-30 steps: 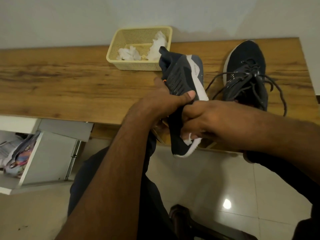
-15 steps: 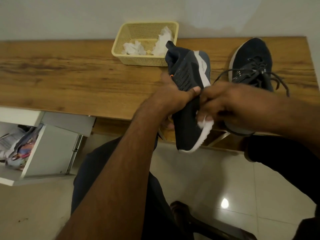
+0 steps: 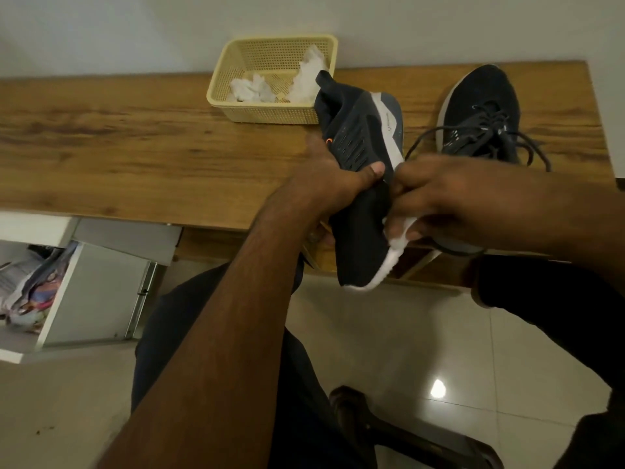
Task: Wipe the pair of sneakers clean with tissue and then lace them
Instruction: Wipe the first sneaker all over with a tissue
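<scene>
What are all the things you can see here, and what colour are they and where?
held sneaker: 1, dark navy with a white sole, lifted over the table's front edge
other sneaker: 1, dark with loose laces, on the table at the right
tissue: 1, white, pressed on the held sneaker's sole edge
basket: 1, pale yellow, at the back of the table
crumpled tissues: a few, white, inside the basket
table: 1, brown wood, against the wall
drawer: 1, white, open at lower left, with papers inside
left hand: 1, gripping the held sneaker
right hand: 1, holding the tissue
</scene>
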